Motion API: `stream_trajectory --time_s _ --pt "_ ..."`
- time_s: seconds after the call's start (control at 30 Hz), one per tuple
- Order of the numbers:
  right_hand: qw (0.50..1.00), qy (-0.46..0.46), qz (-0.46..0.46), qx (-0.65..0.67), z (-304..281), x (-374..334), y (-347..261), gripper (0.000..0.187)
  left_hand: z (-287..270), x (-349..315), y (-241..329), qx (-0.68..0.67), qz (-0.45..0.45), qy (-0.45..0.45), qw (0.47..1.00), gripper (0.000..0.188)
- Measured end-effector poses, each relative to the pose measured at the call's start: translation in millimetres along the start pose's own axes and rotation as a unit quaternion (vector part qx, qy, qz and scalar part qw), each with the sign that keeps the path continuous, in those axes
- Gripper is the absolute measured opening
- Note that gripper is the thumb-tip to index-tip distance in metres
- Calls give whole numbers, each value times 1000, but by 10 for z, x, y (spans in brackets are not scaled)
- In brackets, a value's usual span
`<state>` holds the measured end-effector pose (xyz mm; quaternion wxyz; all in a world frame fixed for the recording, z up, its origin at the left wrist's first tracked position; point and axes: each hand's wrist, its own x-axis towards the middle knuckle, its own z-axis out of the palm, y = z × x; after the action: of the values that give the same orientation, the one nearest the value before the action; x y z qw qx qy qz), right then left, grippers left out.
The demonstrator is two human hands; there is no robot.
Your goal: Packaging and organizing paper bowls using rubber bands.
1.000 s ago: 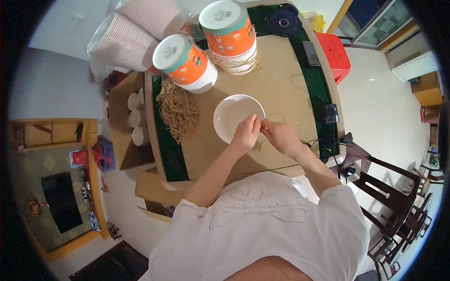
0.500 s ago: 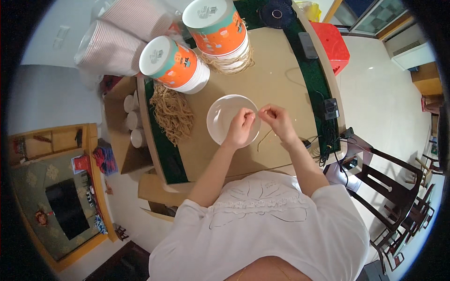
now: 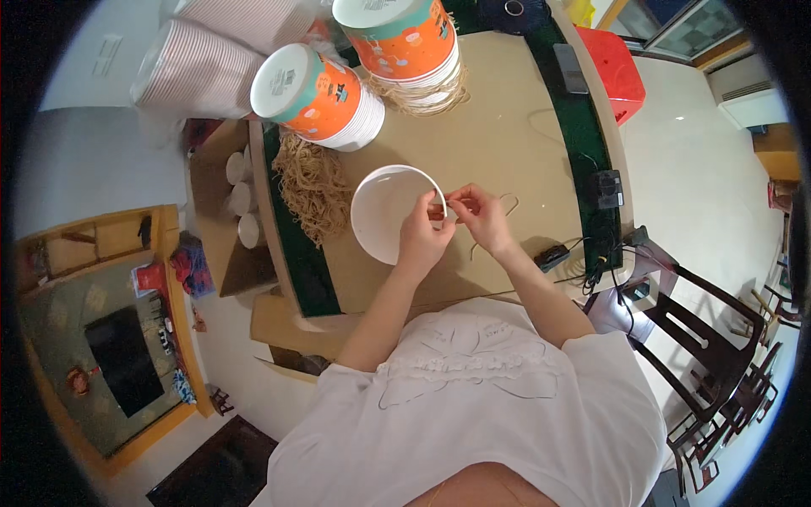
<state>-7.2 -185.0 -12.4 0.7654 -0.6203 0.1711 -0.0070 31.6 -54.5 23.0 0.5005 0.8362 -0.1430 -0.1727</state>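
A white paper bucket [image 3: 378,213] stands with its mouth up on the brown board, tilted slightly. Inside its right rim, my left hand [image 3: 422,243] has its fingers closed on the bucket wall. Just outside the same rim, my right hand [image 3: 485,224] pinches a thin tan string [image 3: 509,203], whose loose part curls beside the fingers. Where the string meets the bucket wall is hidden by my fingertips. To the left lies a tangled heap of tan strings [image 3: 311,190].
Upturned stacks of orange and teal paper buckets [image 3: 329,97] stand at the back, one with strings [image 3: 427,95] draped round it. Bagged cup stacks [image 3: 198,72] sit at the far left. A black adapter [image 3: 553,257] and a phone [image 3: 570,69] lie along the right edge.
The bucket has tilted and shifted left. My hands have come together at its right rim, left fingers inside and right outside. The view has shifted slightly.
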Motion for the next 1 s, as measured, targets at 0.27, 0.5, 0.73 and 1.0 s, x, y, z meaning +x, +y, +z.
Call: stream_trajectory --time_s 0.27,0.5,0.73,1.0 --pt "996 21 -69 -50 266 -164 -210 12 -349 -301 217 -43 -56 38 997 36" --pt "980 11 -109 -166 281 -206 -278 14 -353 -342 158 -66 -60 18 996 36" --pt "968 28 -144 -206 250 -246 -327 16 -295 -308 65 -103 -28 7 994 33" --pt "972 34 -133 -192 55 -323 -198 15 -78 -214 45 74 67 7 995 15"
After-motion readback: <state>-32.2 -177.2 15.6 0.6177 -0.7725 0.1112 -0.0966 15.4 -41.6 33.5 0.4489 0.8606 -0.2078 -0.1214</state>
